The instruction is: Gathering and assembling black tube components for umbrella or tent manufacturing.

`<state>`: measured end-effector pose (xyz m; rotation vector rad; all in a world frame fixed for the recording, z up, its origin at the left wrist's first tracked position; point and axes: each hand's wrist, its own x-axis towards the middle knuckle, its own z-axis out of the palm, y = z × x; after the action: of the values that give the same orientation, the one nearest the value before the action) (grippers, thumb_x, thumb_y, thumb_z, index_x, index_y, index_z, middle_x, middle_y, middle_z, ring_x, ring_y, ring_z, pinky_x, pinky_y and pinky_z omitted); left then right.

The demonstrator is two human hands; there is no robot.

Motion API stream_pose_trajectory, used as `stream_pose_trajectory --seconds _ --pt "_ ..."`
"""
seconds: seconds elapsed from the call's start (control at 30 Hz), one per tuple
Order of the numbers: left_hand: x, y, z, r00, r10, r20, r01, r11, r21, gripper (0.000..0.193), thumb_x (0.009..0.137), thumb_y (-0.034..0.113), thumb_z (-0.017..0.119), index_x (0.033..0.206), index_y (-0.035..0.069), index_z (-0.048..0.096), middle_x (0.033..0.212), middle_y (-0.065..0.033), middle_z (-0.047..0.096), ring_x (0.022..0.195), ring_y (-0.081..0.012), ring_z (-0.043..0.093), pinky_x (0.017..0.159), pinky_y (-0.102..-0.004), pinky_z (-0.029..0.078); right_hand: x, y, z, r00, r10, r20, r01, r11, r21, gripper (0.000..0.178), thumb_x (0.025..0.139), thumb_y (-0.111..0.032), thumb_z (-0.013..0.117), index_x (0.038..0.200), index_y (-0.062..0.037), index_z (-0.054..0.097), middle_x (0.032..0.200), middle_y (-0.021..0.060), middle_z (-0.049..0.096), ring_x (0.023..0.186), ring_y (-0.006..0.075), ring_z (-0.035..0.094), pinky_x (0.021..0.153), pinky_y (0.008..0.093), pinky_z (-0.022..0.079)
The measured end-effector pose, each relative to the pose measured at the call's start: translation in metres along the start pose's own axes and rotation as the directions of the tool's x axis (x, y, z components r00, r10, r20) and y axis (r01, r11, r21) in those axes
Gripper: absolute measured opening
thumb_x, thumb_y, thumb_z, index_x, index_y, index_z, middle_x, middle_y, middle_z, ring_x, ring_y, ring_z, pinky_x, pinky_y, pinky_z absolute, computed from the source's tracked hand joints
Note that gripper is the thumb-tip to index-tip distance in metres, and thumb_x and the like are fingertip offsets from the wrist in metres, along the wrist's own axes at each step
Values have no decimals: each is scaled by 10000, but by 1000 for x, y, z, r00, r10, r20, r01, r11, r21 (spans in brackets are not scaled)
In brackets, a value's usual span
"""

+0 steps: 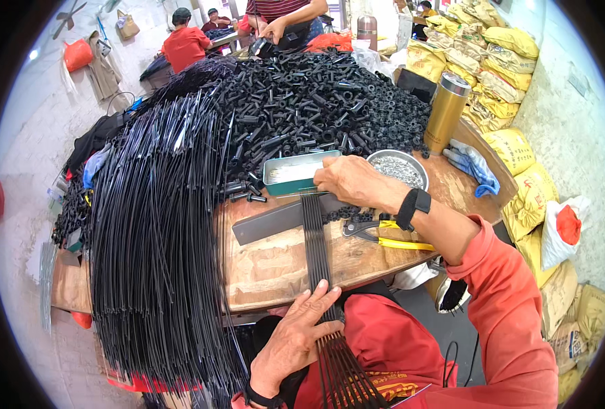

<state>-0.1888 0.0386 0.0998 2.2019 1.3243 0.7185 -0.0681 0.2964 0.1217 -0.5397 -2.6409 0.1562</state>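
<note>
My left hand (pixel 295 341) lies over a flat row of thin black cables (pixel 316 245) below the table's front edge, thumb and fingers closing on them from either side. The row runs up across a dark grey bar (pixel 268 223) on the table. At the row's far end, my right hand (pixel 360 183) is closed beside a green tin (pixel 283 188) of small pale pins; whatever its fingertips hold is hidden. Right of this hand stands a round metal bowl (pixel 426 180) of small shiny parts. Yellow-handled cutters (pixel 404 244) lie below my right wrist, near some small black pieces (pixel 349 213).
A large heap of black tubular parts (pixel 295 102) covers the table's back. Long black cables (pixel 159 238) hang over its left side. A gold flask (pixel 447 112) and a blue-grey glove (pixel 476 167) sit at right, before stacked yellow sacks (pixel 513 68). Other people work farther back.
</note>
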Motion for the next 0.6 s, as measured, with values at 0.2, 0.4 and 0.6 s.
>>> stream_pose_trajectory --seconds 0.2,0.4,0.6 --pt "-1 -2 1 997 -72 32 75 992 -98 698 866 563 175 932 66 661 1361 -133 383 1322 -315 244 1055 -460 202 1 10 -2 994 45 96 -58 990 132 189 609 39 557 793 15 595 720 165 600 732 337 605 624 390 480" --pt "4 -3 6 999 2 48 2 997 -80 539 831 462 315 937 63 661 1365 -139 380 1323 -321 241 1055 -470 202 8 1 3 998 35 50 -45 972 229 233 585 74 558 808 24 606 765 199 609 780 340 615 667 379 493" --pt "5 2 6 1000 27 -3 -27 999 -29 406 541 -120 550 891 61 649 1367 -138 369 1316 -310 255 1052 -459 249 17 -20 -4 969 89 232 -79 995 -55 226 624 63 538 826 -4 613 806 191 587 801 359 584 673 426 465"
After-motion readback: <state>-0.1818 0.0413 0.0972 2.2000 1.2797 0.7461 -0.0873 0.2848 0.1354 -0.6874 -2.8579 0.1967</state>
